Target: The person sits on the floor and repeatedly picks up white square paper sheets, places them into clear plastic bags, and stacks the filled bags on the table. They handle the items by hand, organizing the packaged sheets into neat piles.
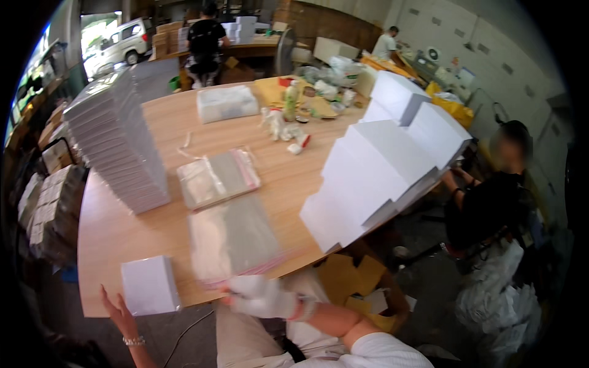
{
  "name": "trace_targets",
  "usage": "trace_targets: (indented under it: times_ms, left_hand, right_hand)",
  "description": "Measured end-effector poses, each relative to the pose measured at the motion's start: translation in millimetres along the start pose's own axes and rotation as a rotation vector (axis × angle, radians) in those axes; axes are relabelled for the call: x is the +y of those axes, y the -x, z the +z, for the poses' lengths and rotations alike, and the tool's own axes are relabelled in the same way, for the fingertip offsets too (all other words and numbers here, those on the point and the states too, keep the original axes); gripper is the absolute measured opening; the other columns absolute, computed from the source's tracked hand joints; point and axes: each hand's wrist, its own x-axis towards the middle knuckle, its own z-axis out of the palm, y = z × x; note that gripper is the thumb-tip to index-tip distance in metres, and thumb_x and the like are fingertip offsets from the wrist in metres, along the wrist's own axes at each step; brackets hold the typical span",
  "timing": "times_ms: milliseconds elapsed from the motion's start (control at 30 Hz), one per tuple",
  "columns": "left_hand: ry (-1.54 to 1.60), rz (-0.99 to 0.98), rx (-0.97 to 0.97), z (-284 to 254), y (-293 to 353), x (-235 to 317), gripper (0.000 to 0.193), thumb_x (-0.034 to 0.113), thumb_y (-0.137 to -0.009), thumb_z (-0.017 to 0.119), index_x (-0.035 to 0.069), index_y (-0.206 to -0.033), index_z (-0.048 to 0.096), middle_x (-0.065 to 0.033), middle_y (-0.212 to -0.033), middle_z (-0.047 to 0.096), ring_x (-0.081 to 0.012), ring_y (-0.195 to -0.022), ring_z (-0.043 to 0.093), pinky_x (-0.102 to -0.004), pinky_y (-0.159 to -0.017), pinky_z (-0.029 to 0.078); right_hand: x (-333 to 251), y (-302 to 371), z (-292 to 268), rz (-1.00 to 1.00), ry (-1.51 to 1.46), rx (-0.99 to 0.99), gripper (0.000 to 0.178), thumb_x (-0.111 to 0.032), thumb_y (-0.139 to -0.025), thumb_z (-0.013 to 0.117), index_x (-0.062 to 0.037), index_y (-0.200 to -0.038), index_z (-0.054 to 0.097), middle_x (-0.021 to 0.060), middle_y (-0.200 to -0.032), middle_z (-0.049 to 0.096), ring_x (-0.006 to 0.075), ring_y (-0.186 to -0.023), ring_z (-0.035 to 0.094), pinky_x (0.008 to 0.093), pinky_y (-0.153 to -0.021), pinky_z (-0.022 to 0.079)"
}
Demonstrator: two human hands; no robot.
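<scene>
My left hand [118,316] is bare, with a bracelet at the wrist and its fingers spread. It stands at the left side of a white flat packet [149,285], which lies at the table's near edge and has a shiny clear wrapping. My right hand [261,297] wears a white glove and is smeared by motion, so its finger grip is unclear. It is at the near edge of a pile of clear plastic bags [233,236] with pinkish strips. Just beyond lies a second stack of clear bags [219,178].
A tall stack of wrapped white packets [119,141] rises at left. Large stacked white blocks [374,165] stand at right. Crumpled white gloves [280,127], a bottle [291,98] and a white bundle [227,102] lie farther back. An open carton [362,285] is below; a person [491,196] sits at right.
</scene>
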Motion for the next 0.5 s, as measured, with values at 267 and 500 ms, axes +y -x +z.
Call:
trace_targets:
  times_ms: [267, 500]
  left_hand:
    - [0.976, 0.032, -0.905, 85, 60, 274, 0.017, 0.002, -0.081, 0.049, -0.001, -0.096, 0.058, -0.0085, -0.089, 0.064, -0.0166, -0.084, 0.059, -0.0287, -0.076, 0.045]
    - [1.71, -0.515, -1.912, 138, 105, 467, 0.048, 0.01, -0.083, 0.038, 0.0, -0.129, 0.037, -0.0091, -0.134, 0.04, -0.0196, -0.119, 0.042, -0.0337, -0.097, 0.035]
  right_hand:
    - [-96, 74, -214, -0.136, 1.376, 0.841, 0.034, 0.002, -0.059, 0.071, 0.0011, -0.09, 0.058, 0.013, -0.098, 0.054, 0.0324, -0.092, 0.052, 0.0378, -0.079, 0.043]
    - [-92, 72, -225, -0.037, 1.148, 0.767, 0.027, 0.006, -0.061, 0.067, 0.0036, -0.086, 0.06, 0.0124, -0.098, 0.057, 0.0285, -0.094, 0.054, 0.0322, -0.077, 0.045]
